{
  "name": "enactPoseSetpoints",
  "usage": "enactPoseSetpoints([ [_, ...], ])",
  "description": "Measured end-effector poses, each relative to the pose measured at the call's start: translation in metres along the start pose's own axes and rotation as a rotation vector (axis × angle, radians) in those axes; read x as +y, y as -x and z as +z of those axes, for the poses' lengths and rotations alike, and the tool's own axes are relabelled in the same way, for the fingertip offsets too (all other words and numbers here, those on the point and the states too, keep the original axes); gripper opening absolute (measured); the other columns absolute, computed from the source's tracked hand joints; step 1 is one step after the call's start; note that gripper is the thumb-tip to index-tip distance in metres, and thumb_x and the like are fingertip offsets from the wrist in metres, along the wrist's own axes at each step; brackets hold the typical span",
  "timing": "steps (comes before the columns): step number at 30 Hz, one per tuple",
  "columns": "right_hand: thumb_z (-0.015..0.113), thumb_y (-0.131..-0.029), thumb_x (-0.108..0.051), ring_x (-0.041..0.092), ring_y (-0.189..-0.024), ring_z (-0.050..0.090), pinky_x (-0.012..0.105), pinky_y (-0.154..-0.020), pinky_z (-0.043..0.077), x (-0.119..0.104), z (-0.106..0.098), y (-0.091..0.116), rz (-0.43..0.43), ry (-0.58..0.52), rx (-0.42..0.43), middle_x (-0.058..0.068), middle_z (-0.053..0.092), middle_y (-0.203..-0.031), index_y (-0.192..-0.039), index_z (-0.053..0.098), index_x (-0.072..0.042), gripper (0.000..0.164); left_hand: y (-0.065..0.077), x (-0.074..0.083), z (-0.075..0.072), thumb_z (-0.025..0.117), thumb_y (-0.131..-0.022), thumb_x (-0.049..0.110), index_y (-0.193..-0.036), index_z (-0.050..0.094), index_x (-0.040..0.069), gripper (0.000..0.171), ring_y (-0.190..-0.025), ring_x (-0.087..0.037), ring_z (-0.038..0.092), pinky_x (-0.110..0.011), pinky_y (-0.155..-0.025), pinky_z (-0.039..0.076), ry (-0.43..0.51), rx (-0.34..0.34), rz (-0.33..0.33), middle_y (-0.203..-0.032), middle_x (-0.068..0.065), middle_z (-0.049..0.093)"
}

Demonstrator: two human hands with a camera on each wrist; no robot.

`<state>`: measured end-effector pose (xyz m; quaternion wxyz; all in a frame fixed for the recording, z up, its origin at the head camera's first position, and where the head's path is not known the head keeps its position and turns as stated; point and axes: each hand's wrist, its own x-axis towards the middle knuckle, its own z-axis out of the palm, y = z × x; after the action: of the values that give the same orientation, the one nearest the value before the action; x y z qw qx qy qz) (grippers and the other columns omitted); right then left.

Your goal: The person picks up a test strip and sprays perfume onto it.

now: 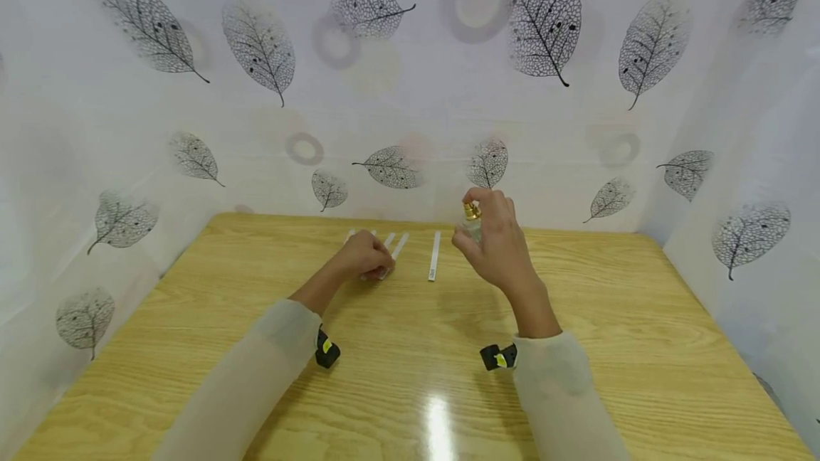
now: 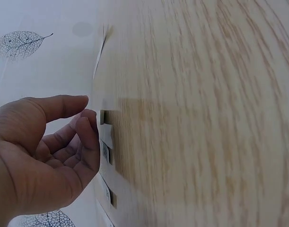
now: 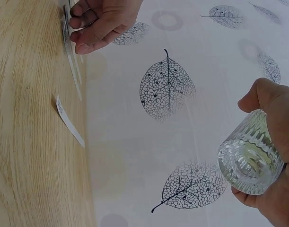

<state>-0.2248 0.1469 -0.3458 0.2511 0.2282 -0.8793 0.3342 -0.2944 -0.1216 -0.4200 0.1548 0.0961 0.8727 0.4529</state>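
My right hand (image 1: 502, 244) holds a clear glass perfume bottle (image 1: 472, 228) above the table, its index finger on top of the gold spray head (image 1: 471, 210). In the right wrist view the ribbed bottle (image 3: 250, 156) is tilted, its round base facing the camera. My left hand (image 1: 364, 256) is low over several white paper strips (image 1: 400, 244) at the back of the table. Its fingers are loosely bent in the left wrist view, with the fingertips close beside one strip's end (image 2: 102, 117). Between the hands lies a single strip (image 1: 434, 256) with small printing at its near end.
The wood-grain table (image 1: 397, 354) backs onto a pale sheet (image 1: 410, 105) printed with dark leaves, which also rises at both sides. Black cameras are strapped at the left wrist (image 1: 327, 351) and the right wrist (image 1: 498, 358).
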Motion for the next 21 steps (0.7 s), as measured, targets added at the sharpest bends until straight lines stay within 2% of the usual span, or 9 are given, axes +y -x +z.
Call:
enactPoseSetpoints([
  [4, 0.069, -0.090, -0.014, 0.031, -0.097, 0.042, 0.040, -0.063, 0.039, 0.001, 0.000, 0.000, 0.000, -0.001, -0.001, 0.012, 0.049, -0.110, -0.128, 0.046, -0.013, 0.045, -0.001, 0.003, 0.004, 0.073, -0.090, 0.010, -0.085, 0.076, -0.003, 0.014, -0.047, -0.013, 0.048, -0.025, -0.048, 0.040, 0.019, 0.003, 0.008, -0.059, -0.007, 0.063],
  [10, 0.069, -0.090, -0.014, 0.031, -0.098, 0.042, 0.040, -0.065, 0.038, 0.002, 0.000, 0.000, -0.011, -0.004, 0.000, 0.012, 0.049, -0.111, -0.128, 0.046, -0.013, 0.044, -0.001, 0.013, 0.011, 0.074, -0.091, 0.015, -0.086, 0.078, -0.001, 0.017, -0.054, -0.013, 0.057, -0.025, -0.054, 0.049, -0.037, 0.003, -0.002, -0.067, -0.007, 0.069],
  [16, 0.069, -0.091, -0.013, 0.031, -0.099, 0.042, 0.041, -0.068, 0.039, 0.002, -0.001, 0.000, -0.004, -0.007, -0.007, 0.012, 0.049, -0.111, -0.128, 0.045, -0.013, 0.045, -0.003, 0.019, 0.022, 0.073, -0.094, 0.017, -0.089, 0.076, -0.002, 0.020, -0.058, -0.015, 0.065, -0.028, -0.058, 0.057, -0.004, -0.043, -0.017, -0.072, -0.010, 0.071],
  [21, 0.069, -0.091, -0.013, 0.032, -0.100, 0.042, 0.041, -0.068, 0.039, 0.001, -0.002, 0.000, 0.000, -0.006, -0.011, 0.012, 0.049, -0.111, -0.128, 0.045, -0.013, 0.045, -0.008, 0.022, 0.030, 0.075, -0.094, 0.018, -0.090, 0.077, 0.000, 0.018, -0.057, -0.016, 0.066, -0.029, -0.058, 0.058, 0.008, -0.046, -0.030, -0.073, -0.010, 0.071],
])
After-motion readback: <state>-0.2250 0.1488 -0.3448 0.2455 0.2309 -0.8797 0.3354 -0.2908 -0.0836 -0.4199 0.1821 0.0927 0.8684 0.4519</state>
